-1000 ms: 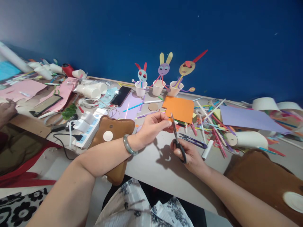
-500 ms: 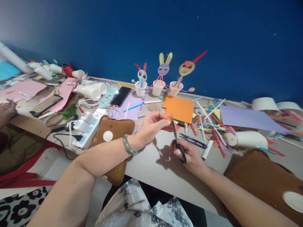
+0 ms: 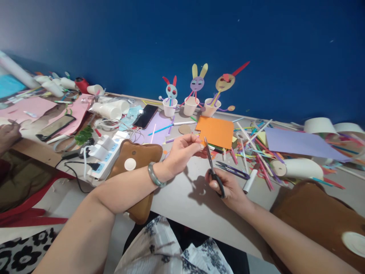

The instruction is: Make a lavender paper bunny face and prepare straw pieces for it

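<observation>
Between thumb and fingers, my left hand (image 3: 184,152) pinches a small piece of orange paper (image 3: 203,143), mostly hidden by the fingertips. My right hand (image 3: 228,186) is closed around the black handles of a pair of scissors (image 3: 211,167). The blades point up and away, right beside the orange piece; I cannot tell whether they touch it. Behind them lies a larger orange sheet (image 3: 216,131) with a notch at its left corner. Thread snips (image 3: 233,169) and a white marker (image 3: 251,181) lie just past my right hand.
Three paper-cup figures (image 3: 191,106) stand along the blue wall. Pipe cleaners (image 3: 256,148) lie heaped at right near a purple sheet (image 3: 299,144). On the left are a power strip (image 3: 110,156), a brown pouch (image 3: 142,154), a phone (image 3: 146,116) and another person's hand (image 3: 9,133).
Hardly anything differs. My hands, the scissors and the orange piece keep almost the same place, with only a slight shift at the fingertips.
</observation>
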{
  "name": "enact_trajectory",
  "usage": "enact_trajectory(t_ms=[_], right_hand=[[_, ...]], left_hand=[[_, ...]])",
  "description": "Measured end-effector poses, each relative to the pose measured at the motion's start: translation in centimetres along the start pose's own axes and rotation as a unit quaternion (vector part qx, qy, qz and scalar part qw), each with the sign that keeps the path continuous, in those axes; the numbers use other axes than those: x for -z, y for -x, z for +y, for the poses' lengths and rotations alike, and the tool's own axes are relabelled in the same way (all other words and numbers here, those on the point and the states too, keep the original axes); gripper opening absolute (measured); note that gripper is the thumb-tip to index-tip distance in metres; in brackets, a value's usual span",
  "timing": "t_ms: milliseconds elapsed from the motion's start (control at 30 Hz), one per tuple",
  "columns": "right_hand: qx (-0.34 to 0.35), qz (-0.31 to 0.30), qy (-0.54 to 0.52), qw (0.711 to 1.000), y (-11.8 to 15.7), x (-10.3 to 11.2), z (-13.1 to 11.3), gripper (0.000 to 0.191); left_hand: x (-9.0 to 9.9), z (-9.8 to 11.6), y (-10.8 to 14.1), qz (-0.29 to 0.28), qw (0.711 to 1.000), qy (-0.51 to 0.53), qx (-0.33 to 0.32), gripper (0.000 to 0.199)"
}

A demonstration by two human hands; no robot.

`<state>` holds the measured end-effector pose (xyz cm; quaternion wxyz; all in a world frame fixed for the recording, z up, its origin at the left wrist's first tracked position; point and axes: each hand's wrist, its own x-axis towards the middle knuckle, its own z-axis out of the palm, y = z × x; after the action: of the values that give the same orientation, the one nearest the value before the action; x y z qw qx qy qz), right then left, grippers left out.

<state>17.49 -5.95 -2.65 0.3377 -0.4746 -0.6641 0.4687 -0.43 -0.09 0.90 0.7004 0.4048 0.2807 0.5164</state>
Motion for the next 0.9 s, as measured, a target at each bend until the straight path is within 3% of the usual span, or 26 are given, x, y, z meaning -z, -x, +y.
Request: enact_trajectory(t_ms=[700,900], right_hand=[[-0.008,-0.002,0.006,1.0,-0.01,0.0,0.37,0.047],[0.03,0.074,0.018,0.997,-0.24,0.08,0.91,0.048]], left_hand=[[0.17,-0.11,-0.23,0.011,1.0,-0.006,-0.004,0.028],[0.54,-0.06,-0.76,0.044,0.999,0.0,0.01,0.029]])
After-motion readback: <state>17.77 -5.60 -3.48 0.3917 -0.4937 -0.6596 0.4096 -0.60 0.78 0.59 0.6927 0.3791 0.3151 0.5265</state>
